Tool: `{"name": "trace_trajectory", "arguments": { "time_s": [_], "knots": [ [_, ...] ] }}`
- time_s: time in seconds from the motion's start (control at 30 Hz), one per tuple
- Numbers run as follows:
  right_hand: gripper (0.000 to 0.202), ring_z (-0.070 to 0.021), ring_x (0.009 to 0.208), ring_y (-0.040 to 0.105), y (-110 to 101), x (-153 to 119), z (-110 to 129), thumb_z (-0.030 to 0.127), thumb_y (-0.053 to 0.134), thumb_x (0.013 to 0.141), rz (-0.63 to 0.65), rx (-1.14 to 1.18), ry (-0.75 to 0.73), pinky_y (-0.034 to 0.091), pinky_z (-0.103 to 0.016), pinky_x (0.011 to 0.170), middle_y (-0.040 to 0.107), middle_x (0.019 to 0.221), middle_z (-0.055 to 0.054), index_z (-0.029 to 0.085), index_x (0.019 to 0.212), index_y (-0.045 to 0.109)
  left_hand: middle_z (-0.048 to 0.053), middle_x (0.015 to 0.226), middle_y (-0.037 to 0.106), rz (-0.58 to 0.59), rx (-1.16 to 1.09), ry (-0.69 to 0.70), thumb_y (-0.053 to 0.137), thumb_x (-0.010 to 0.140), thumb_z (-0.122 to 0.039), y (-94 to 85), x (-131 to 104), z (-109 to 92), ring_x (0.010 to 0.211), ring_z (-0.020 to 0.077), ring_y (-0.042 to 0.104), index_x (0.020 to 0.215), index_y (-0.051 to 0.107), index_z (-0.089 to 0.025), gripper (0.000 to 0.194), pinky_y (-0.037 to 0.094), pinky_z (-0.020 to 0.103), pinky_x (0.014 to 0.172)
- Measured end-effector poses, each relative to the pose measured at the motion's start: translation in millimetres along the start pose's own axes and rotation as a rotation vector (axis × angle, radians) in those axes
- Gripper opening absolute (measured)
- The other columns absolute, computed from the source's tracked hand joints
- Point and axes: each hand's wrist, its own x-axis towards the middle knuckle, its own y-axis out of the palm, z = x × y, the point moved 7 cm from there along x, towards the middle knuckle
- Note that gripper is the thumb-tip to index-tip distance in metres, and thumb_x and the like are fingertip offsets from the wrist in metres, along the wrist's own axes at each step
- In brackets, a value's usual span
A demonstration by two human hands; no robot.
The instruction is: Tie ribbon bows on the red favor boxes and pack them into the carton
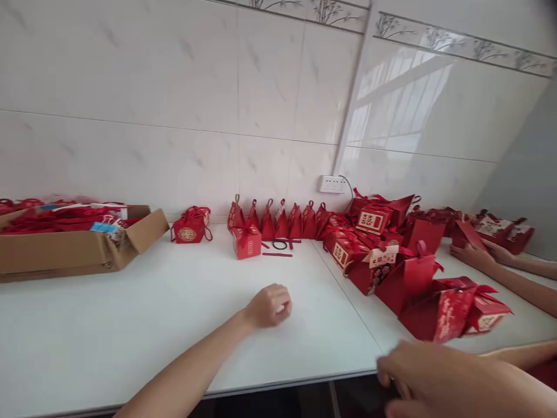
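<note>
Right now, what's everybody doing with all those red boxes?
The person's left hand is over the white table, fingers curled, with nothing visible in it. The right hand is blurred near the pile of red gift boxes, so I can't tell if it holds anything. At the right, another person's hands are on a red box. A row of pointed red gift boxes stands by the wall, and a cardboard carton of red pieces sits at the left.

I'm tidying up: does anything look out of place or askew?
Yes: loose red strips and a black ring lie on the table before the row of upright red boxes, seemingly stray. Farther right, heaped boxes lean at odd angles, unlike that row.
</note>
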Motion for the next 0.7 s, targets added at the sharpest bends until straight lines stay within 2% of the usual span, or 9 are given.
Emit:
{"name": "trace_trajectory", "arguments": {
  "time_s": [0.07, 0.2, 0.27, 0.3, 0.4, 0.47, 0.57, 0.7],
  "knots": [
    [0.03, -0.027, 0.078, 0.064, -21.9, 46.2, 42.0, 0.044, 0.056, 0.076, 0.069, -0.064, -0.134, 0.044, -0.032, 0.063, 0.069, 0.082, -0.009, 0.024, 0.095, 0.069, -0.001, 0.055, 0.043, -0.071, -0.048, -0.226, 0.035, 0.08, -0.022, -15.9, -4.1, 29.6, 0.052, 0.0103, 0.039, 0.057, 0.036, -0.019, 0.024, 0.035, 0.024, 0.054],
    [0.033, -0.0263, 0.088, 0.063, -62.4, 151.3, 96.3, 0.041, 0.051, 0.081, -0.132, 0.028, -0.217, 0.044, -0.033, 0.074, 0.068, 0.092, -0.012, 0.015, 0.098, 0.066, -0.003, 0.057, 0.04, -0.168, -0.059, -0.427, 0.035, 0.082, -0.026, -37.4, -15.5, 57.9, 0.052, 0.0093, 0.036, 0.058, 0.034, -0.02, 0.025, 0.031, 0.022, 0.05],
    [0.039, -0.0271, 0.101, 0.059, -70.8, 201.3, 109.8, 0.04, 0.054, 0.08, -0.267, 0.183, -0.144, 0.043, -0.032, 0.081, 0.063, 0.106, -0.013, 0.013, 0.108, 0.06, -0.003, 0.056, 0.039, -0.204, -0.063, -0.501, 0.036, 0.08, -0.026, -42.7, -21.1, 67.3, 0.051, 0.009, 0.035, 0.057, 0.033, -0.02, 0.024, 0.03, 0.022, 0.05],
    [0.049, -0.0278, 0.106, 0.056, -71.5, 223.7, 112.9, 0.042, 0.058, 0.077, -0.33, 0.273, -0.063, 0.042, -0.032, 0.084, 0.058, 0.115, -0.015, 0.013, 0.117, 0.054, -0.004, 0.055, 0.038, -0.217, -0.065, -0.53, 0.036, 0.08, -0.025, -44.0, -23.5, 71.3, 0.05, 0.0089, 0.035, 0.057, 0.032, -0.02, 0.024, 0.03, 0.022, 0.049],
    [0.089, -0.0361, 0.114, 0.049, -61.1, 278.3, 129.4, 0.055, 0.057, 0.073, -0.406, 0.364, 0.092, 0.041, -0.04, 0.088, 0.04, 0.129, -0.027, 0.005, 0.138, 0.022, -0.005, 0.052, 0.035, -0.241, -0.072, -0.587, 0.037, 0.077, -0.024, -44.7, -28.4, 81.1, 0.047, 0.0085, 0.032, 0.054, 0.029, -0.02, 0.025, 0.029, 0.022, 0.049],
    [0.104, -0.0411, 0.117, 0.045, -52.4, 302.6, 138.3, 0.061, 0.058, 0.069, -0.426, 0.426, 0.17, 0.04, -0.046, 0.088, 0.034, 0.13, -0.03, 0.004, 0.141, 0.009, -0.005, 0.05, 0.033, -0.258, -0.076, -0.611, 0.038, 0.076, -0.024, -44.4, -30.4, 86.2, 0.046, 0.0085, 0.031, 0.053, 0.027, -0.02, 0.026, 0.027, 0.023, 0.048],
    [0.108, -0.0442, 0.117, 0.044, -44.0, 320.9, 142.8, 0.055, 0.063, 0.065, -0.477, 0.583, 0.225, 0.038, -0.052, 0.089, 0.034, 0.129, -0.03, 0.004, 0.141, 0.007, -0.005, 0.049, 0.03, -0.298, -0.084, -0.653, 0.04, 0.075, -0.024, -45.6, -33.1, 91.6, 0.046, 0.0087, 0.029, 0.052, 0.024, -0.02, 0.028, 0.025, 0.023, 0.048],
    [0.097, -0.0374, 0.121, 0.041, -38.2, 319.2, 130.6, 0.042, 0.061, 0.068, -0.525, 0.681, 0.151, 0.039, -0.046, 0.094, 0.038, 0.128, -0.028, 0.002, 0.139, 0.009, -0.004, 0.051, 0.036, -0.391, -0.102, -0.729, 0.037, 0.079, -0.028, -55.0, -37.7, 96.0, 0.049, 0.01, 0.035, 0.054, 0.03, -0.02, 0.027, 0.029, 0.023, 0.051]
  ]
}}
